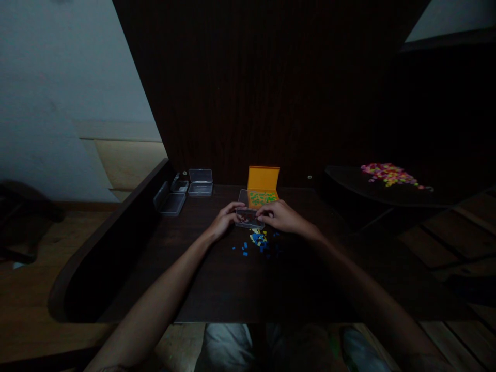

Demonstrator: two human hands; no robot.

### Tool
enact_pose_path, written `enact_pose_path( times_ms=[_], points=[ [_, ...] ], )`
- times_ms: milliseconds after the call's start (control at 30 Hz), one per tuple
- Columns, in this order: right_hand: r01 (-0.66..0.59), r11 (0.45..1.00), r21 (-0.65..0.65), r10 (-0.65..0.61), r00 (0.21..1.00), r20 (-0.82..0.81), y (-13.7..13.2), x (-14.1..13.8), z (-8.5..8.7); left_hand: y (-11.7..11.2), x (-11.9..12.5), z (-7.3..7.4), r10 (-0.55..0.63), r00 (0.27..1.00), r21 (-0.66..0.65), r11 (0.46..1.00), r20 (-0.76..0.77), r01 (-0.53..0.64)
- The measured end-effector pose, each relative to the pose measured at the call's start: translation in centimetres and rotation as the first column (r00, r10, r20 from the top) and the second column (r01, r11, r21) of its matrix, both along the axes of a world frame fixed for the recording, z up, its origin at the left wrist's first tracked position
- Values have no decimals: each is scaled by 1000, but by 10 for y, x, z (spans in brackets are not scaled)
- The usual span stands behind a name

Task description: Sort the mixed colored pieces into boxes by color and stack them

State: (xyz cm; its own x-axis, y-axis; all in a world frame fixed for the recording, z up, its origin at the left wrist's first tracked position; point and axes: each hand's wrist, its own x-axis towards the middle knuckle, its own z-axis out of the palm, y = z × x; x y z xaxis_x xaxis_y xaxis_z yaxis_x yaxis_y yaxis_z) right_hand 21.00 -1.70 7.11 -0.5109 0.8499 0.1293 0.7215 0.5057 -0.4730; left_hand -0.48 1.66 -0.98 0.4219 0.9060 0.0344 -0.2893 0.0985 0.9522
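A clear plastic box [250, 218] is held in front of me, with its lid up at the far side. My left hand [225, 218] grips its left end between thumb and fingers. At the right end, my right hand [279, 215] has its fingers bent and pressed to the box's edge; whether a small piece is pinched there I cannot make out. Just below the box lies a loose scatter of small blue pieces [245, 246] and yellow pieces [256, 237]. Behind it stands an open orange case [263, 179] with green pieces [259, 198] inside.
Several open clear boxes, such as one clear case [200, 190], stand at the desk's back left. A raised side panel [112, 237] borders the desk on the left. Pink and yellow pieces [389, 174] are heaped on a dark shelf [344, 178] at right. The light is dim.
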Motion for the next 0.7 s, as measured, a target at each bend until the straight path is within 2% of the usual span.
enact_pose_path(
  times_ms=[200,400,567,700],
  points=[
    [-74,997,20,71,992,101,13,-3,-8,0,0,1,-3,1000,-2,1000,2,3],
    [-118,993,1,116,981,153,16,-6,-7,0,0,1,3,1000,12,1000,-22,-3],
    [-167,986,-22,168,974,151,16,-9,-6,-1,0,3,11,999,13,1000,-38,-11],
    [-164,986,-20,165,974,154,18,-11,-9,-1,0,3,22,999,0,1000,-26,-22]
  ],
)
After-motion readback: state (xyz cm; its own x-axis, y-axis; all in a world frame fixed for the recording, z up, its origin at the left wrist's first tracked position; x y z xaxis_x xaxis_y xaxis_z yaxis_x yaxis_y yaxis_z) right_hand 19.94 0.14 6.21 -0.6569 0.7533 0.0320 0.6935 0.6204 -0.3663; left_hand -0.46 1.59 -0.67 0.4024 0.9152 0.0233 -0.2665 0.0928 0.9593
